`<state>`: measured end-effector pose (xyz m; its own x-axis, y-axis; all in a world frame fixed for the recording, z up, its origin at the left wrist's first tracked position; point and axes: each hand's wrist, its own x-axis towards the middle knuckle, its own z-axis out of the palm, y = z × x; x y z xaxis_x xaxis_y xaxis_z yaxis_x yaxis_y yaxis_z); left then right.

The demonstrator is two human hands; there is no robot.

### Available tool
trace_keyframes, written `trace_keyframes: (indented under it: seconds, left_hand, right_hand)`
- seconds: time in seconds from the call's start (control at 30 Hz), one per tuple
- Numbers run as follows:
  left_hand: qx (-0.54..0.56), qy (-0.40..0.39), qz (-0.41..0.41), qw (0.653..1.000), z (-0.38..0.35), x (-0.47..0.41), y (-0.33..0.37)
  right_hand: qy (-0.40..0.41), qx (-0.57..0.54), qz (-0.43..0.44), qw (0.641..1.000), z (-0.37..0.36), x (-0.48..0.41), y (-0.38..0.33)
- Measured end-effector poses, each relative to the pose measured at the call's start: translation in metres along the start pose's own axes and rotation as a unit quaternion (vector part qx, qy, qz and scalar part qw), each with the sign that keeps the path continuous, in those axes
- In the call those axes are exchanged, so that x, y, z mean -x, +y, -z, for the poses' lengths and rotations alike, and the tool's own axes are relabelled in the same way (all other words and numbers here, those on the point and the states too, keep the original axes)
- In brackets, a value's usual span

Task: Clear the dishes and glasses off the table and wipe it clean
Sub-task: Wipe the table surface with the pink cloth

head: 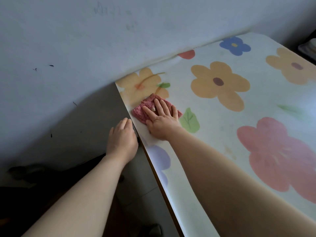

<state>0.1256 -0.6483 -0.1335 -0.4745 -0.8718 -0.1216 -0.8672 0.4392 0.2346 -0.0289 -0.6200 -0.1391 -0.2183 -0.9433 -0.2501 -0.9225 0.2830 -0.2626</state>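
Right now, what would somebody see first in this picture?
The big bright flowers on the pale tablecloth, filling the right side. Next, the right hand pressing flat on a pink cloth near the table's left edge, with the left hand held just beside that edge.

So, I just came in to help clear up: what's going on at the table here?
A person is wiping down the table, which has a flowered cover. Their right hand presses a pink cloth flat on it near the left edge, close to the wall. The left hand sits just off that edge, fingers relaxed, holding nothing. No dishes or glasses are visible in this view.
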Motion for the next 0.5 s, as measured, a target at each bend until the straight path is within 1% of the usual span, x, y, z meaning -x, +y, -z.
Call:
trace_keyframes:
  seconds: [0.07,0.13,0.23,0.37,0.5]
  left_hand:
    - [0.048,0.004,0.035,0.998,-0.001,-0.006,0.008]
    - [0.099,0.003,0.078,0.992,-0.001,-0.011,0.019]
    - [0.134,-0.003,0.109,0.985,-0.002,-0.024,0.034]
    - [0.131,0.003,0.147,0.980,-0.006,-0.053,0.042]
    - [0.134,0.012,0.186,0.973,-0.014,-0.082,0.047]
  right_hand:
    - [-0.001,0.001,0.006,1.000,0.001,-0.004,-0.001]
    - [-0.008,0.012,0.031,0.999,0.005,-0.003,0.008]
    - [-0.004,0.026,0.053,0.998,0.015,-0.008,0.035]
    - [0.036,0.015,-0.006,0.999,0.025,-0.024,0.070]
    - [0.058,0.001,-0.067,0.996,0.037,-0.053,0.095]
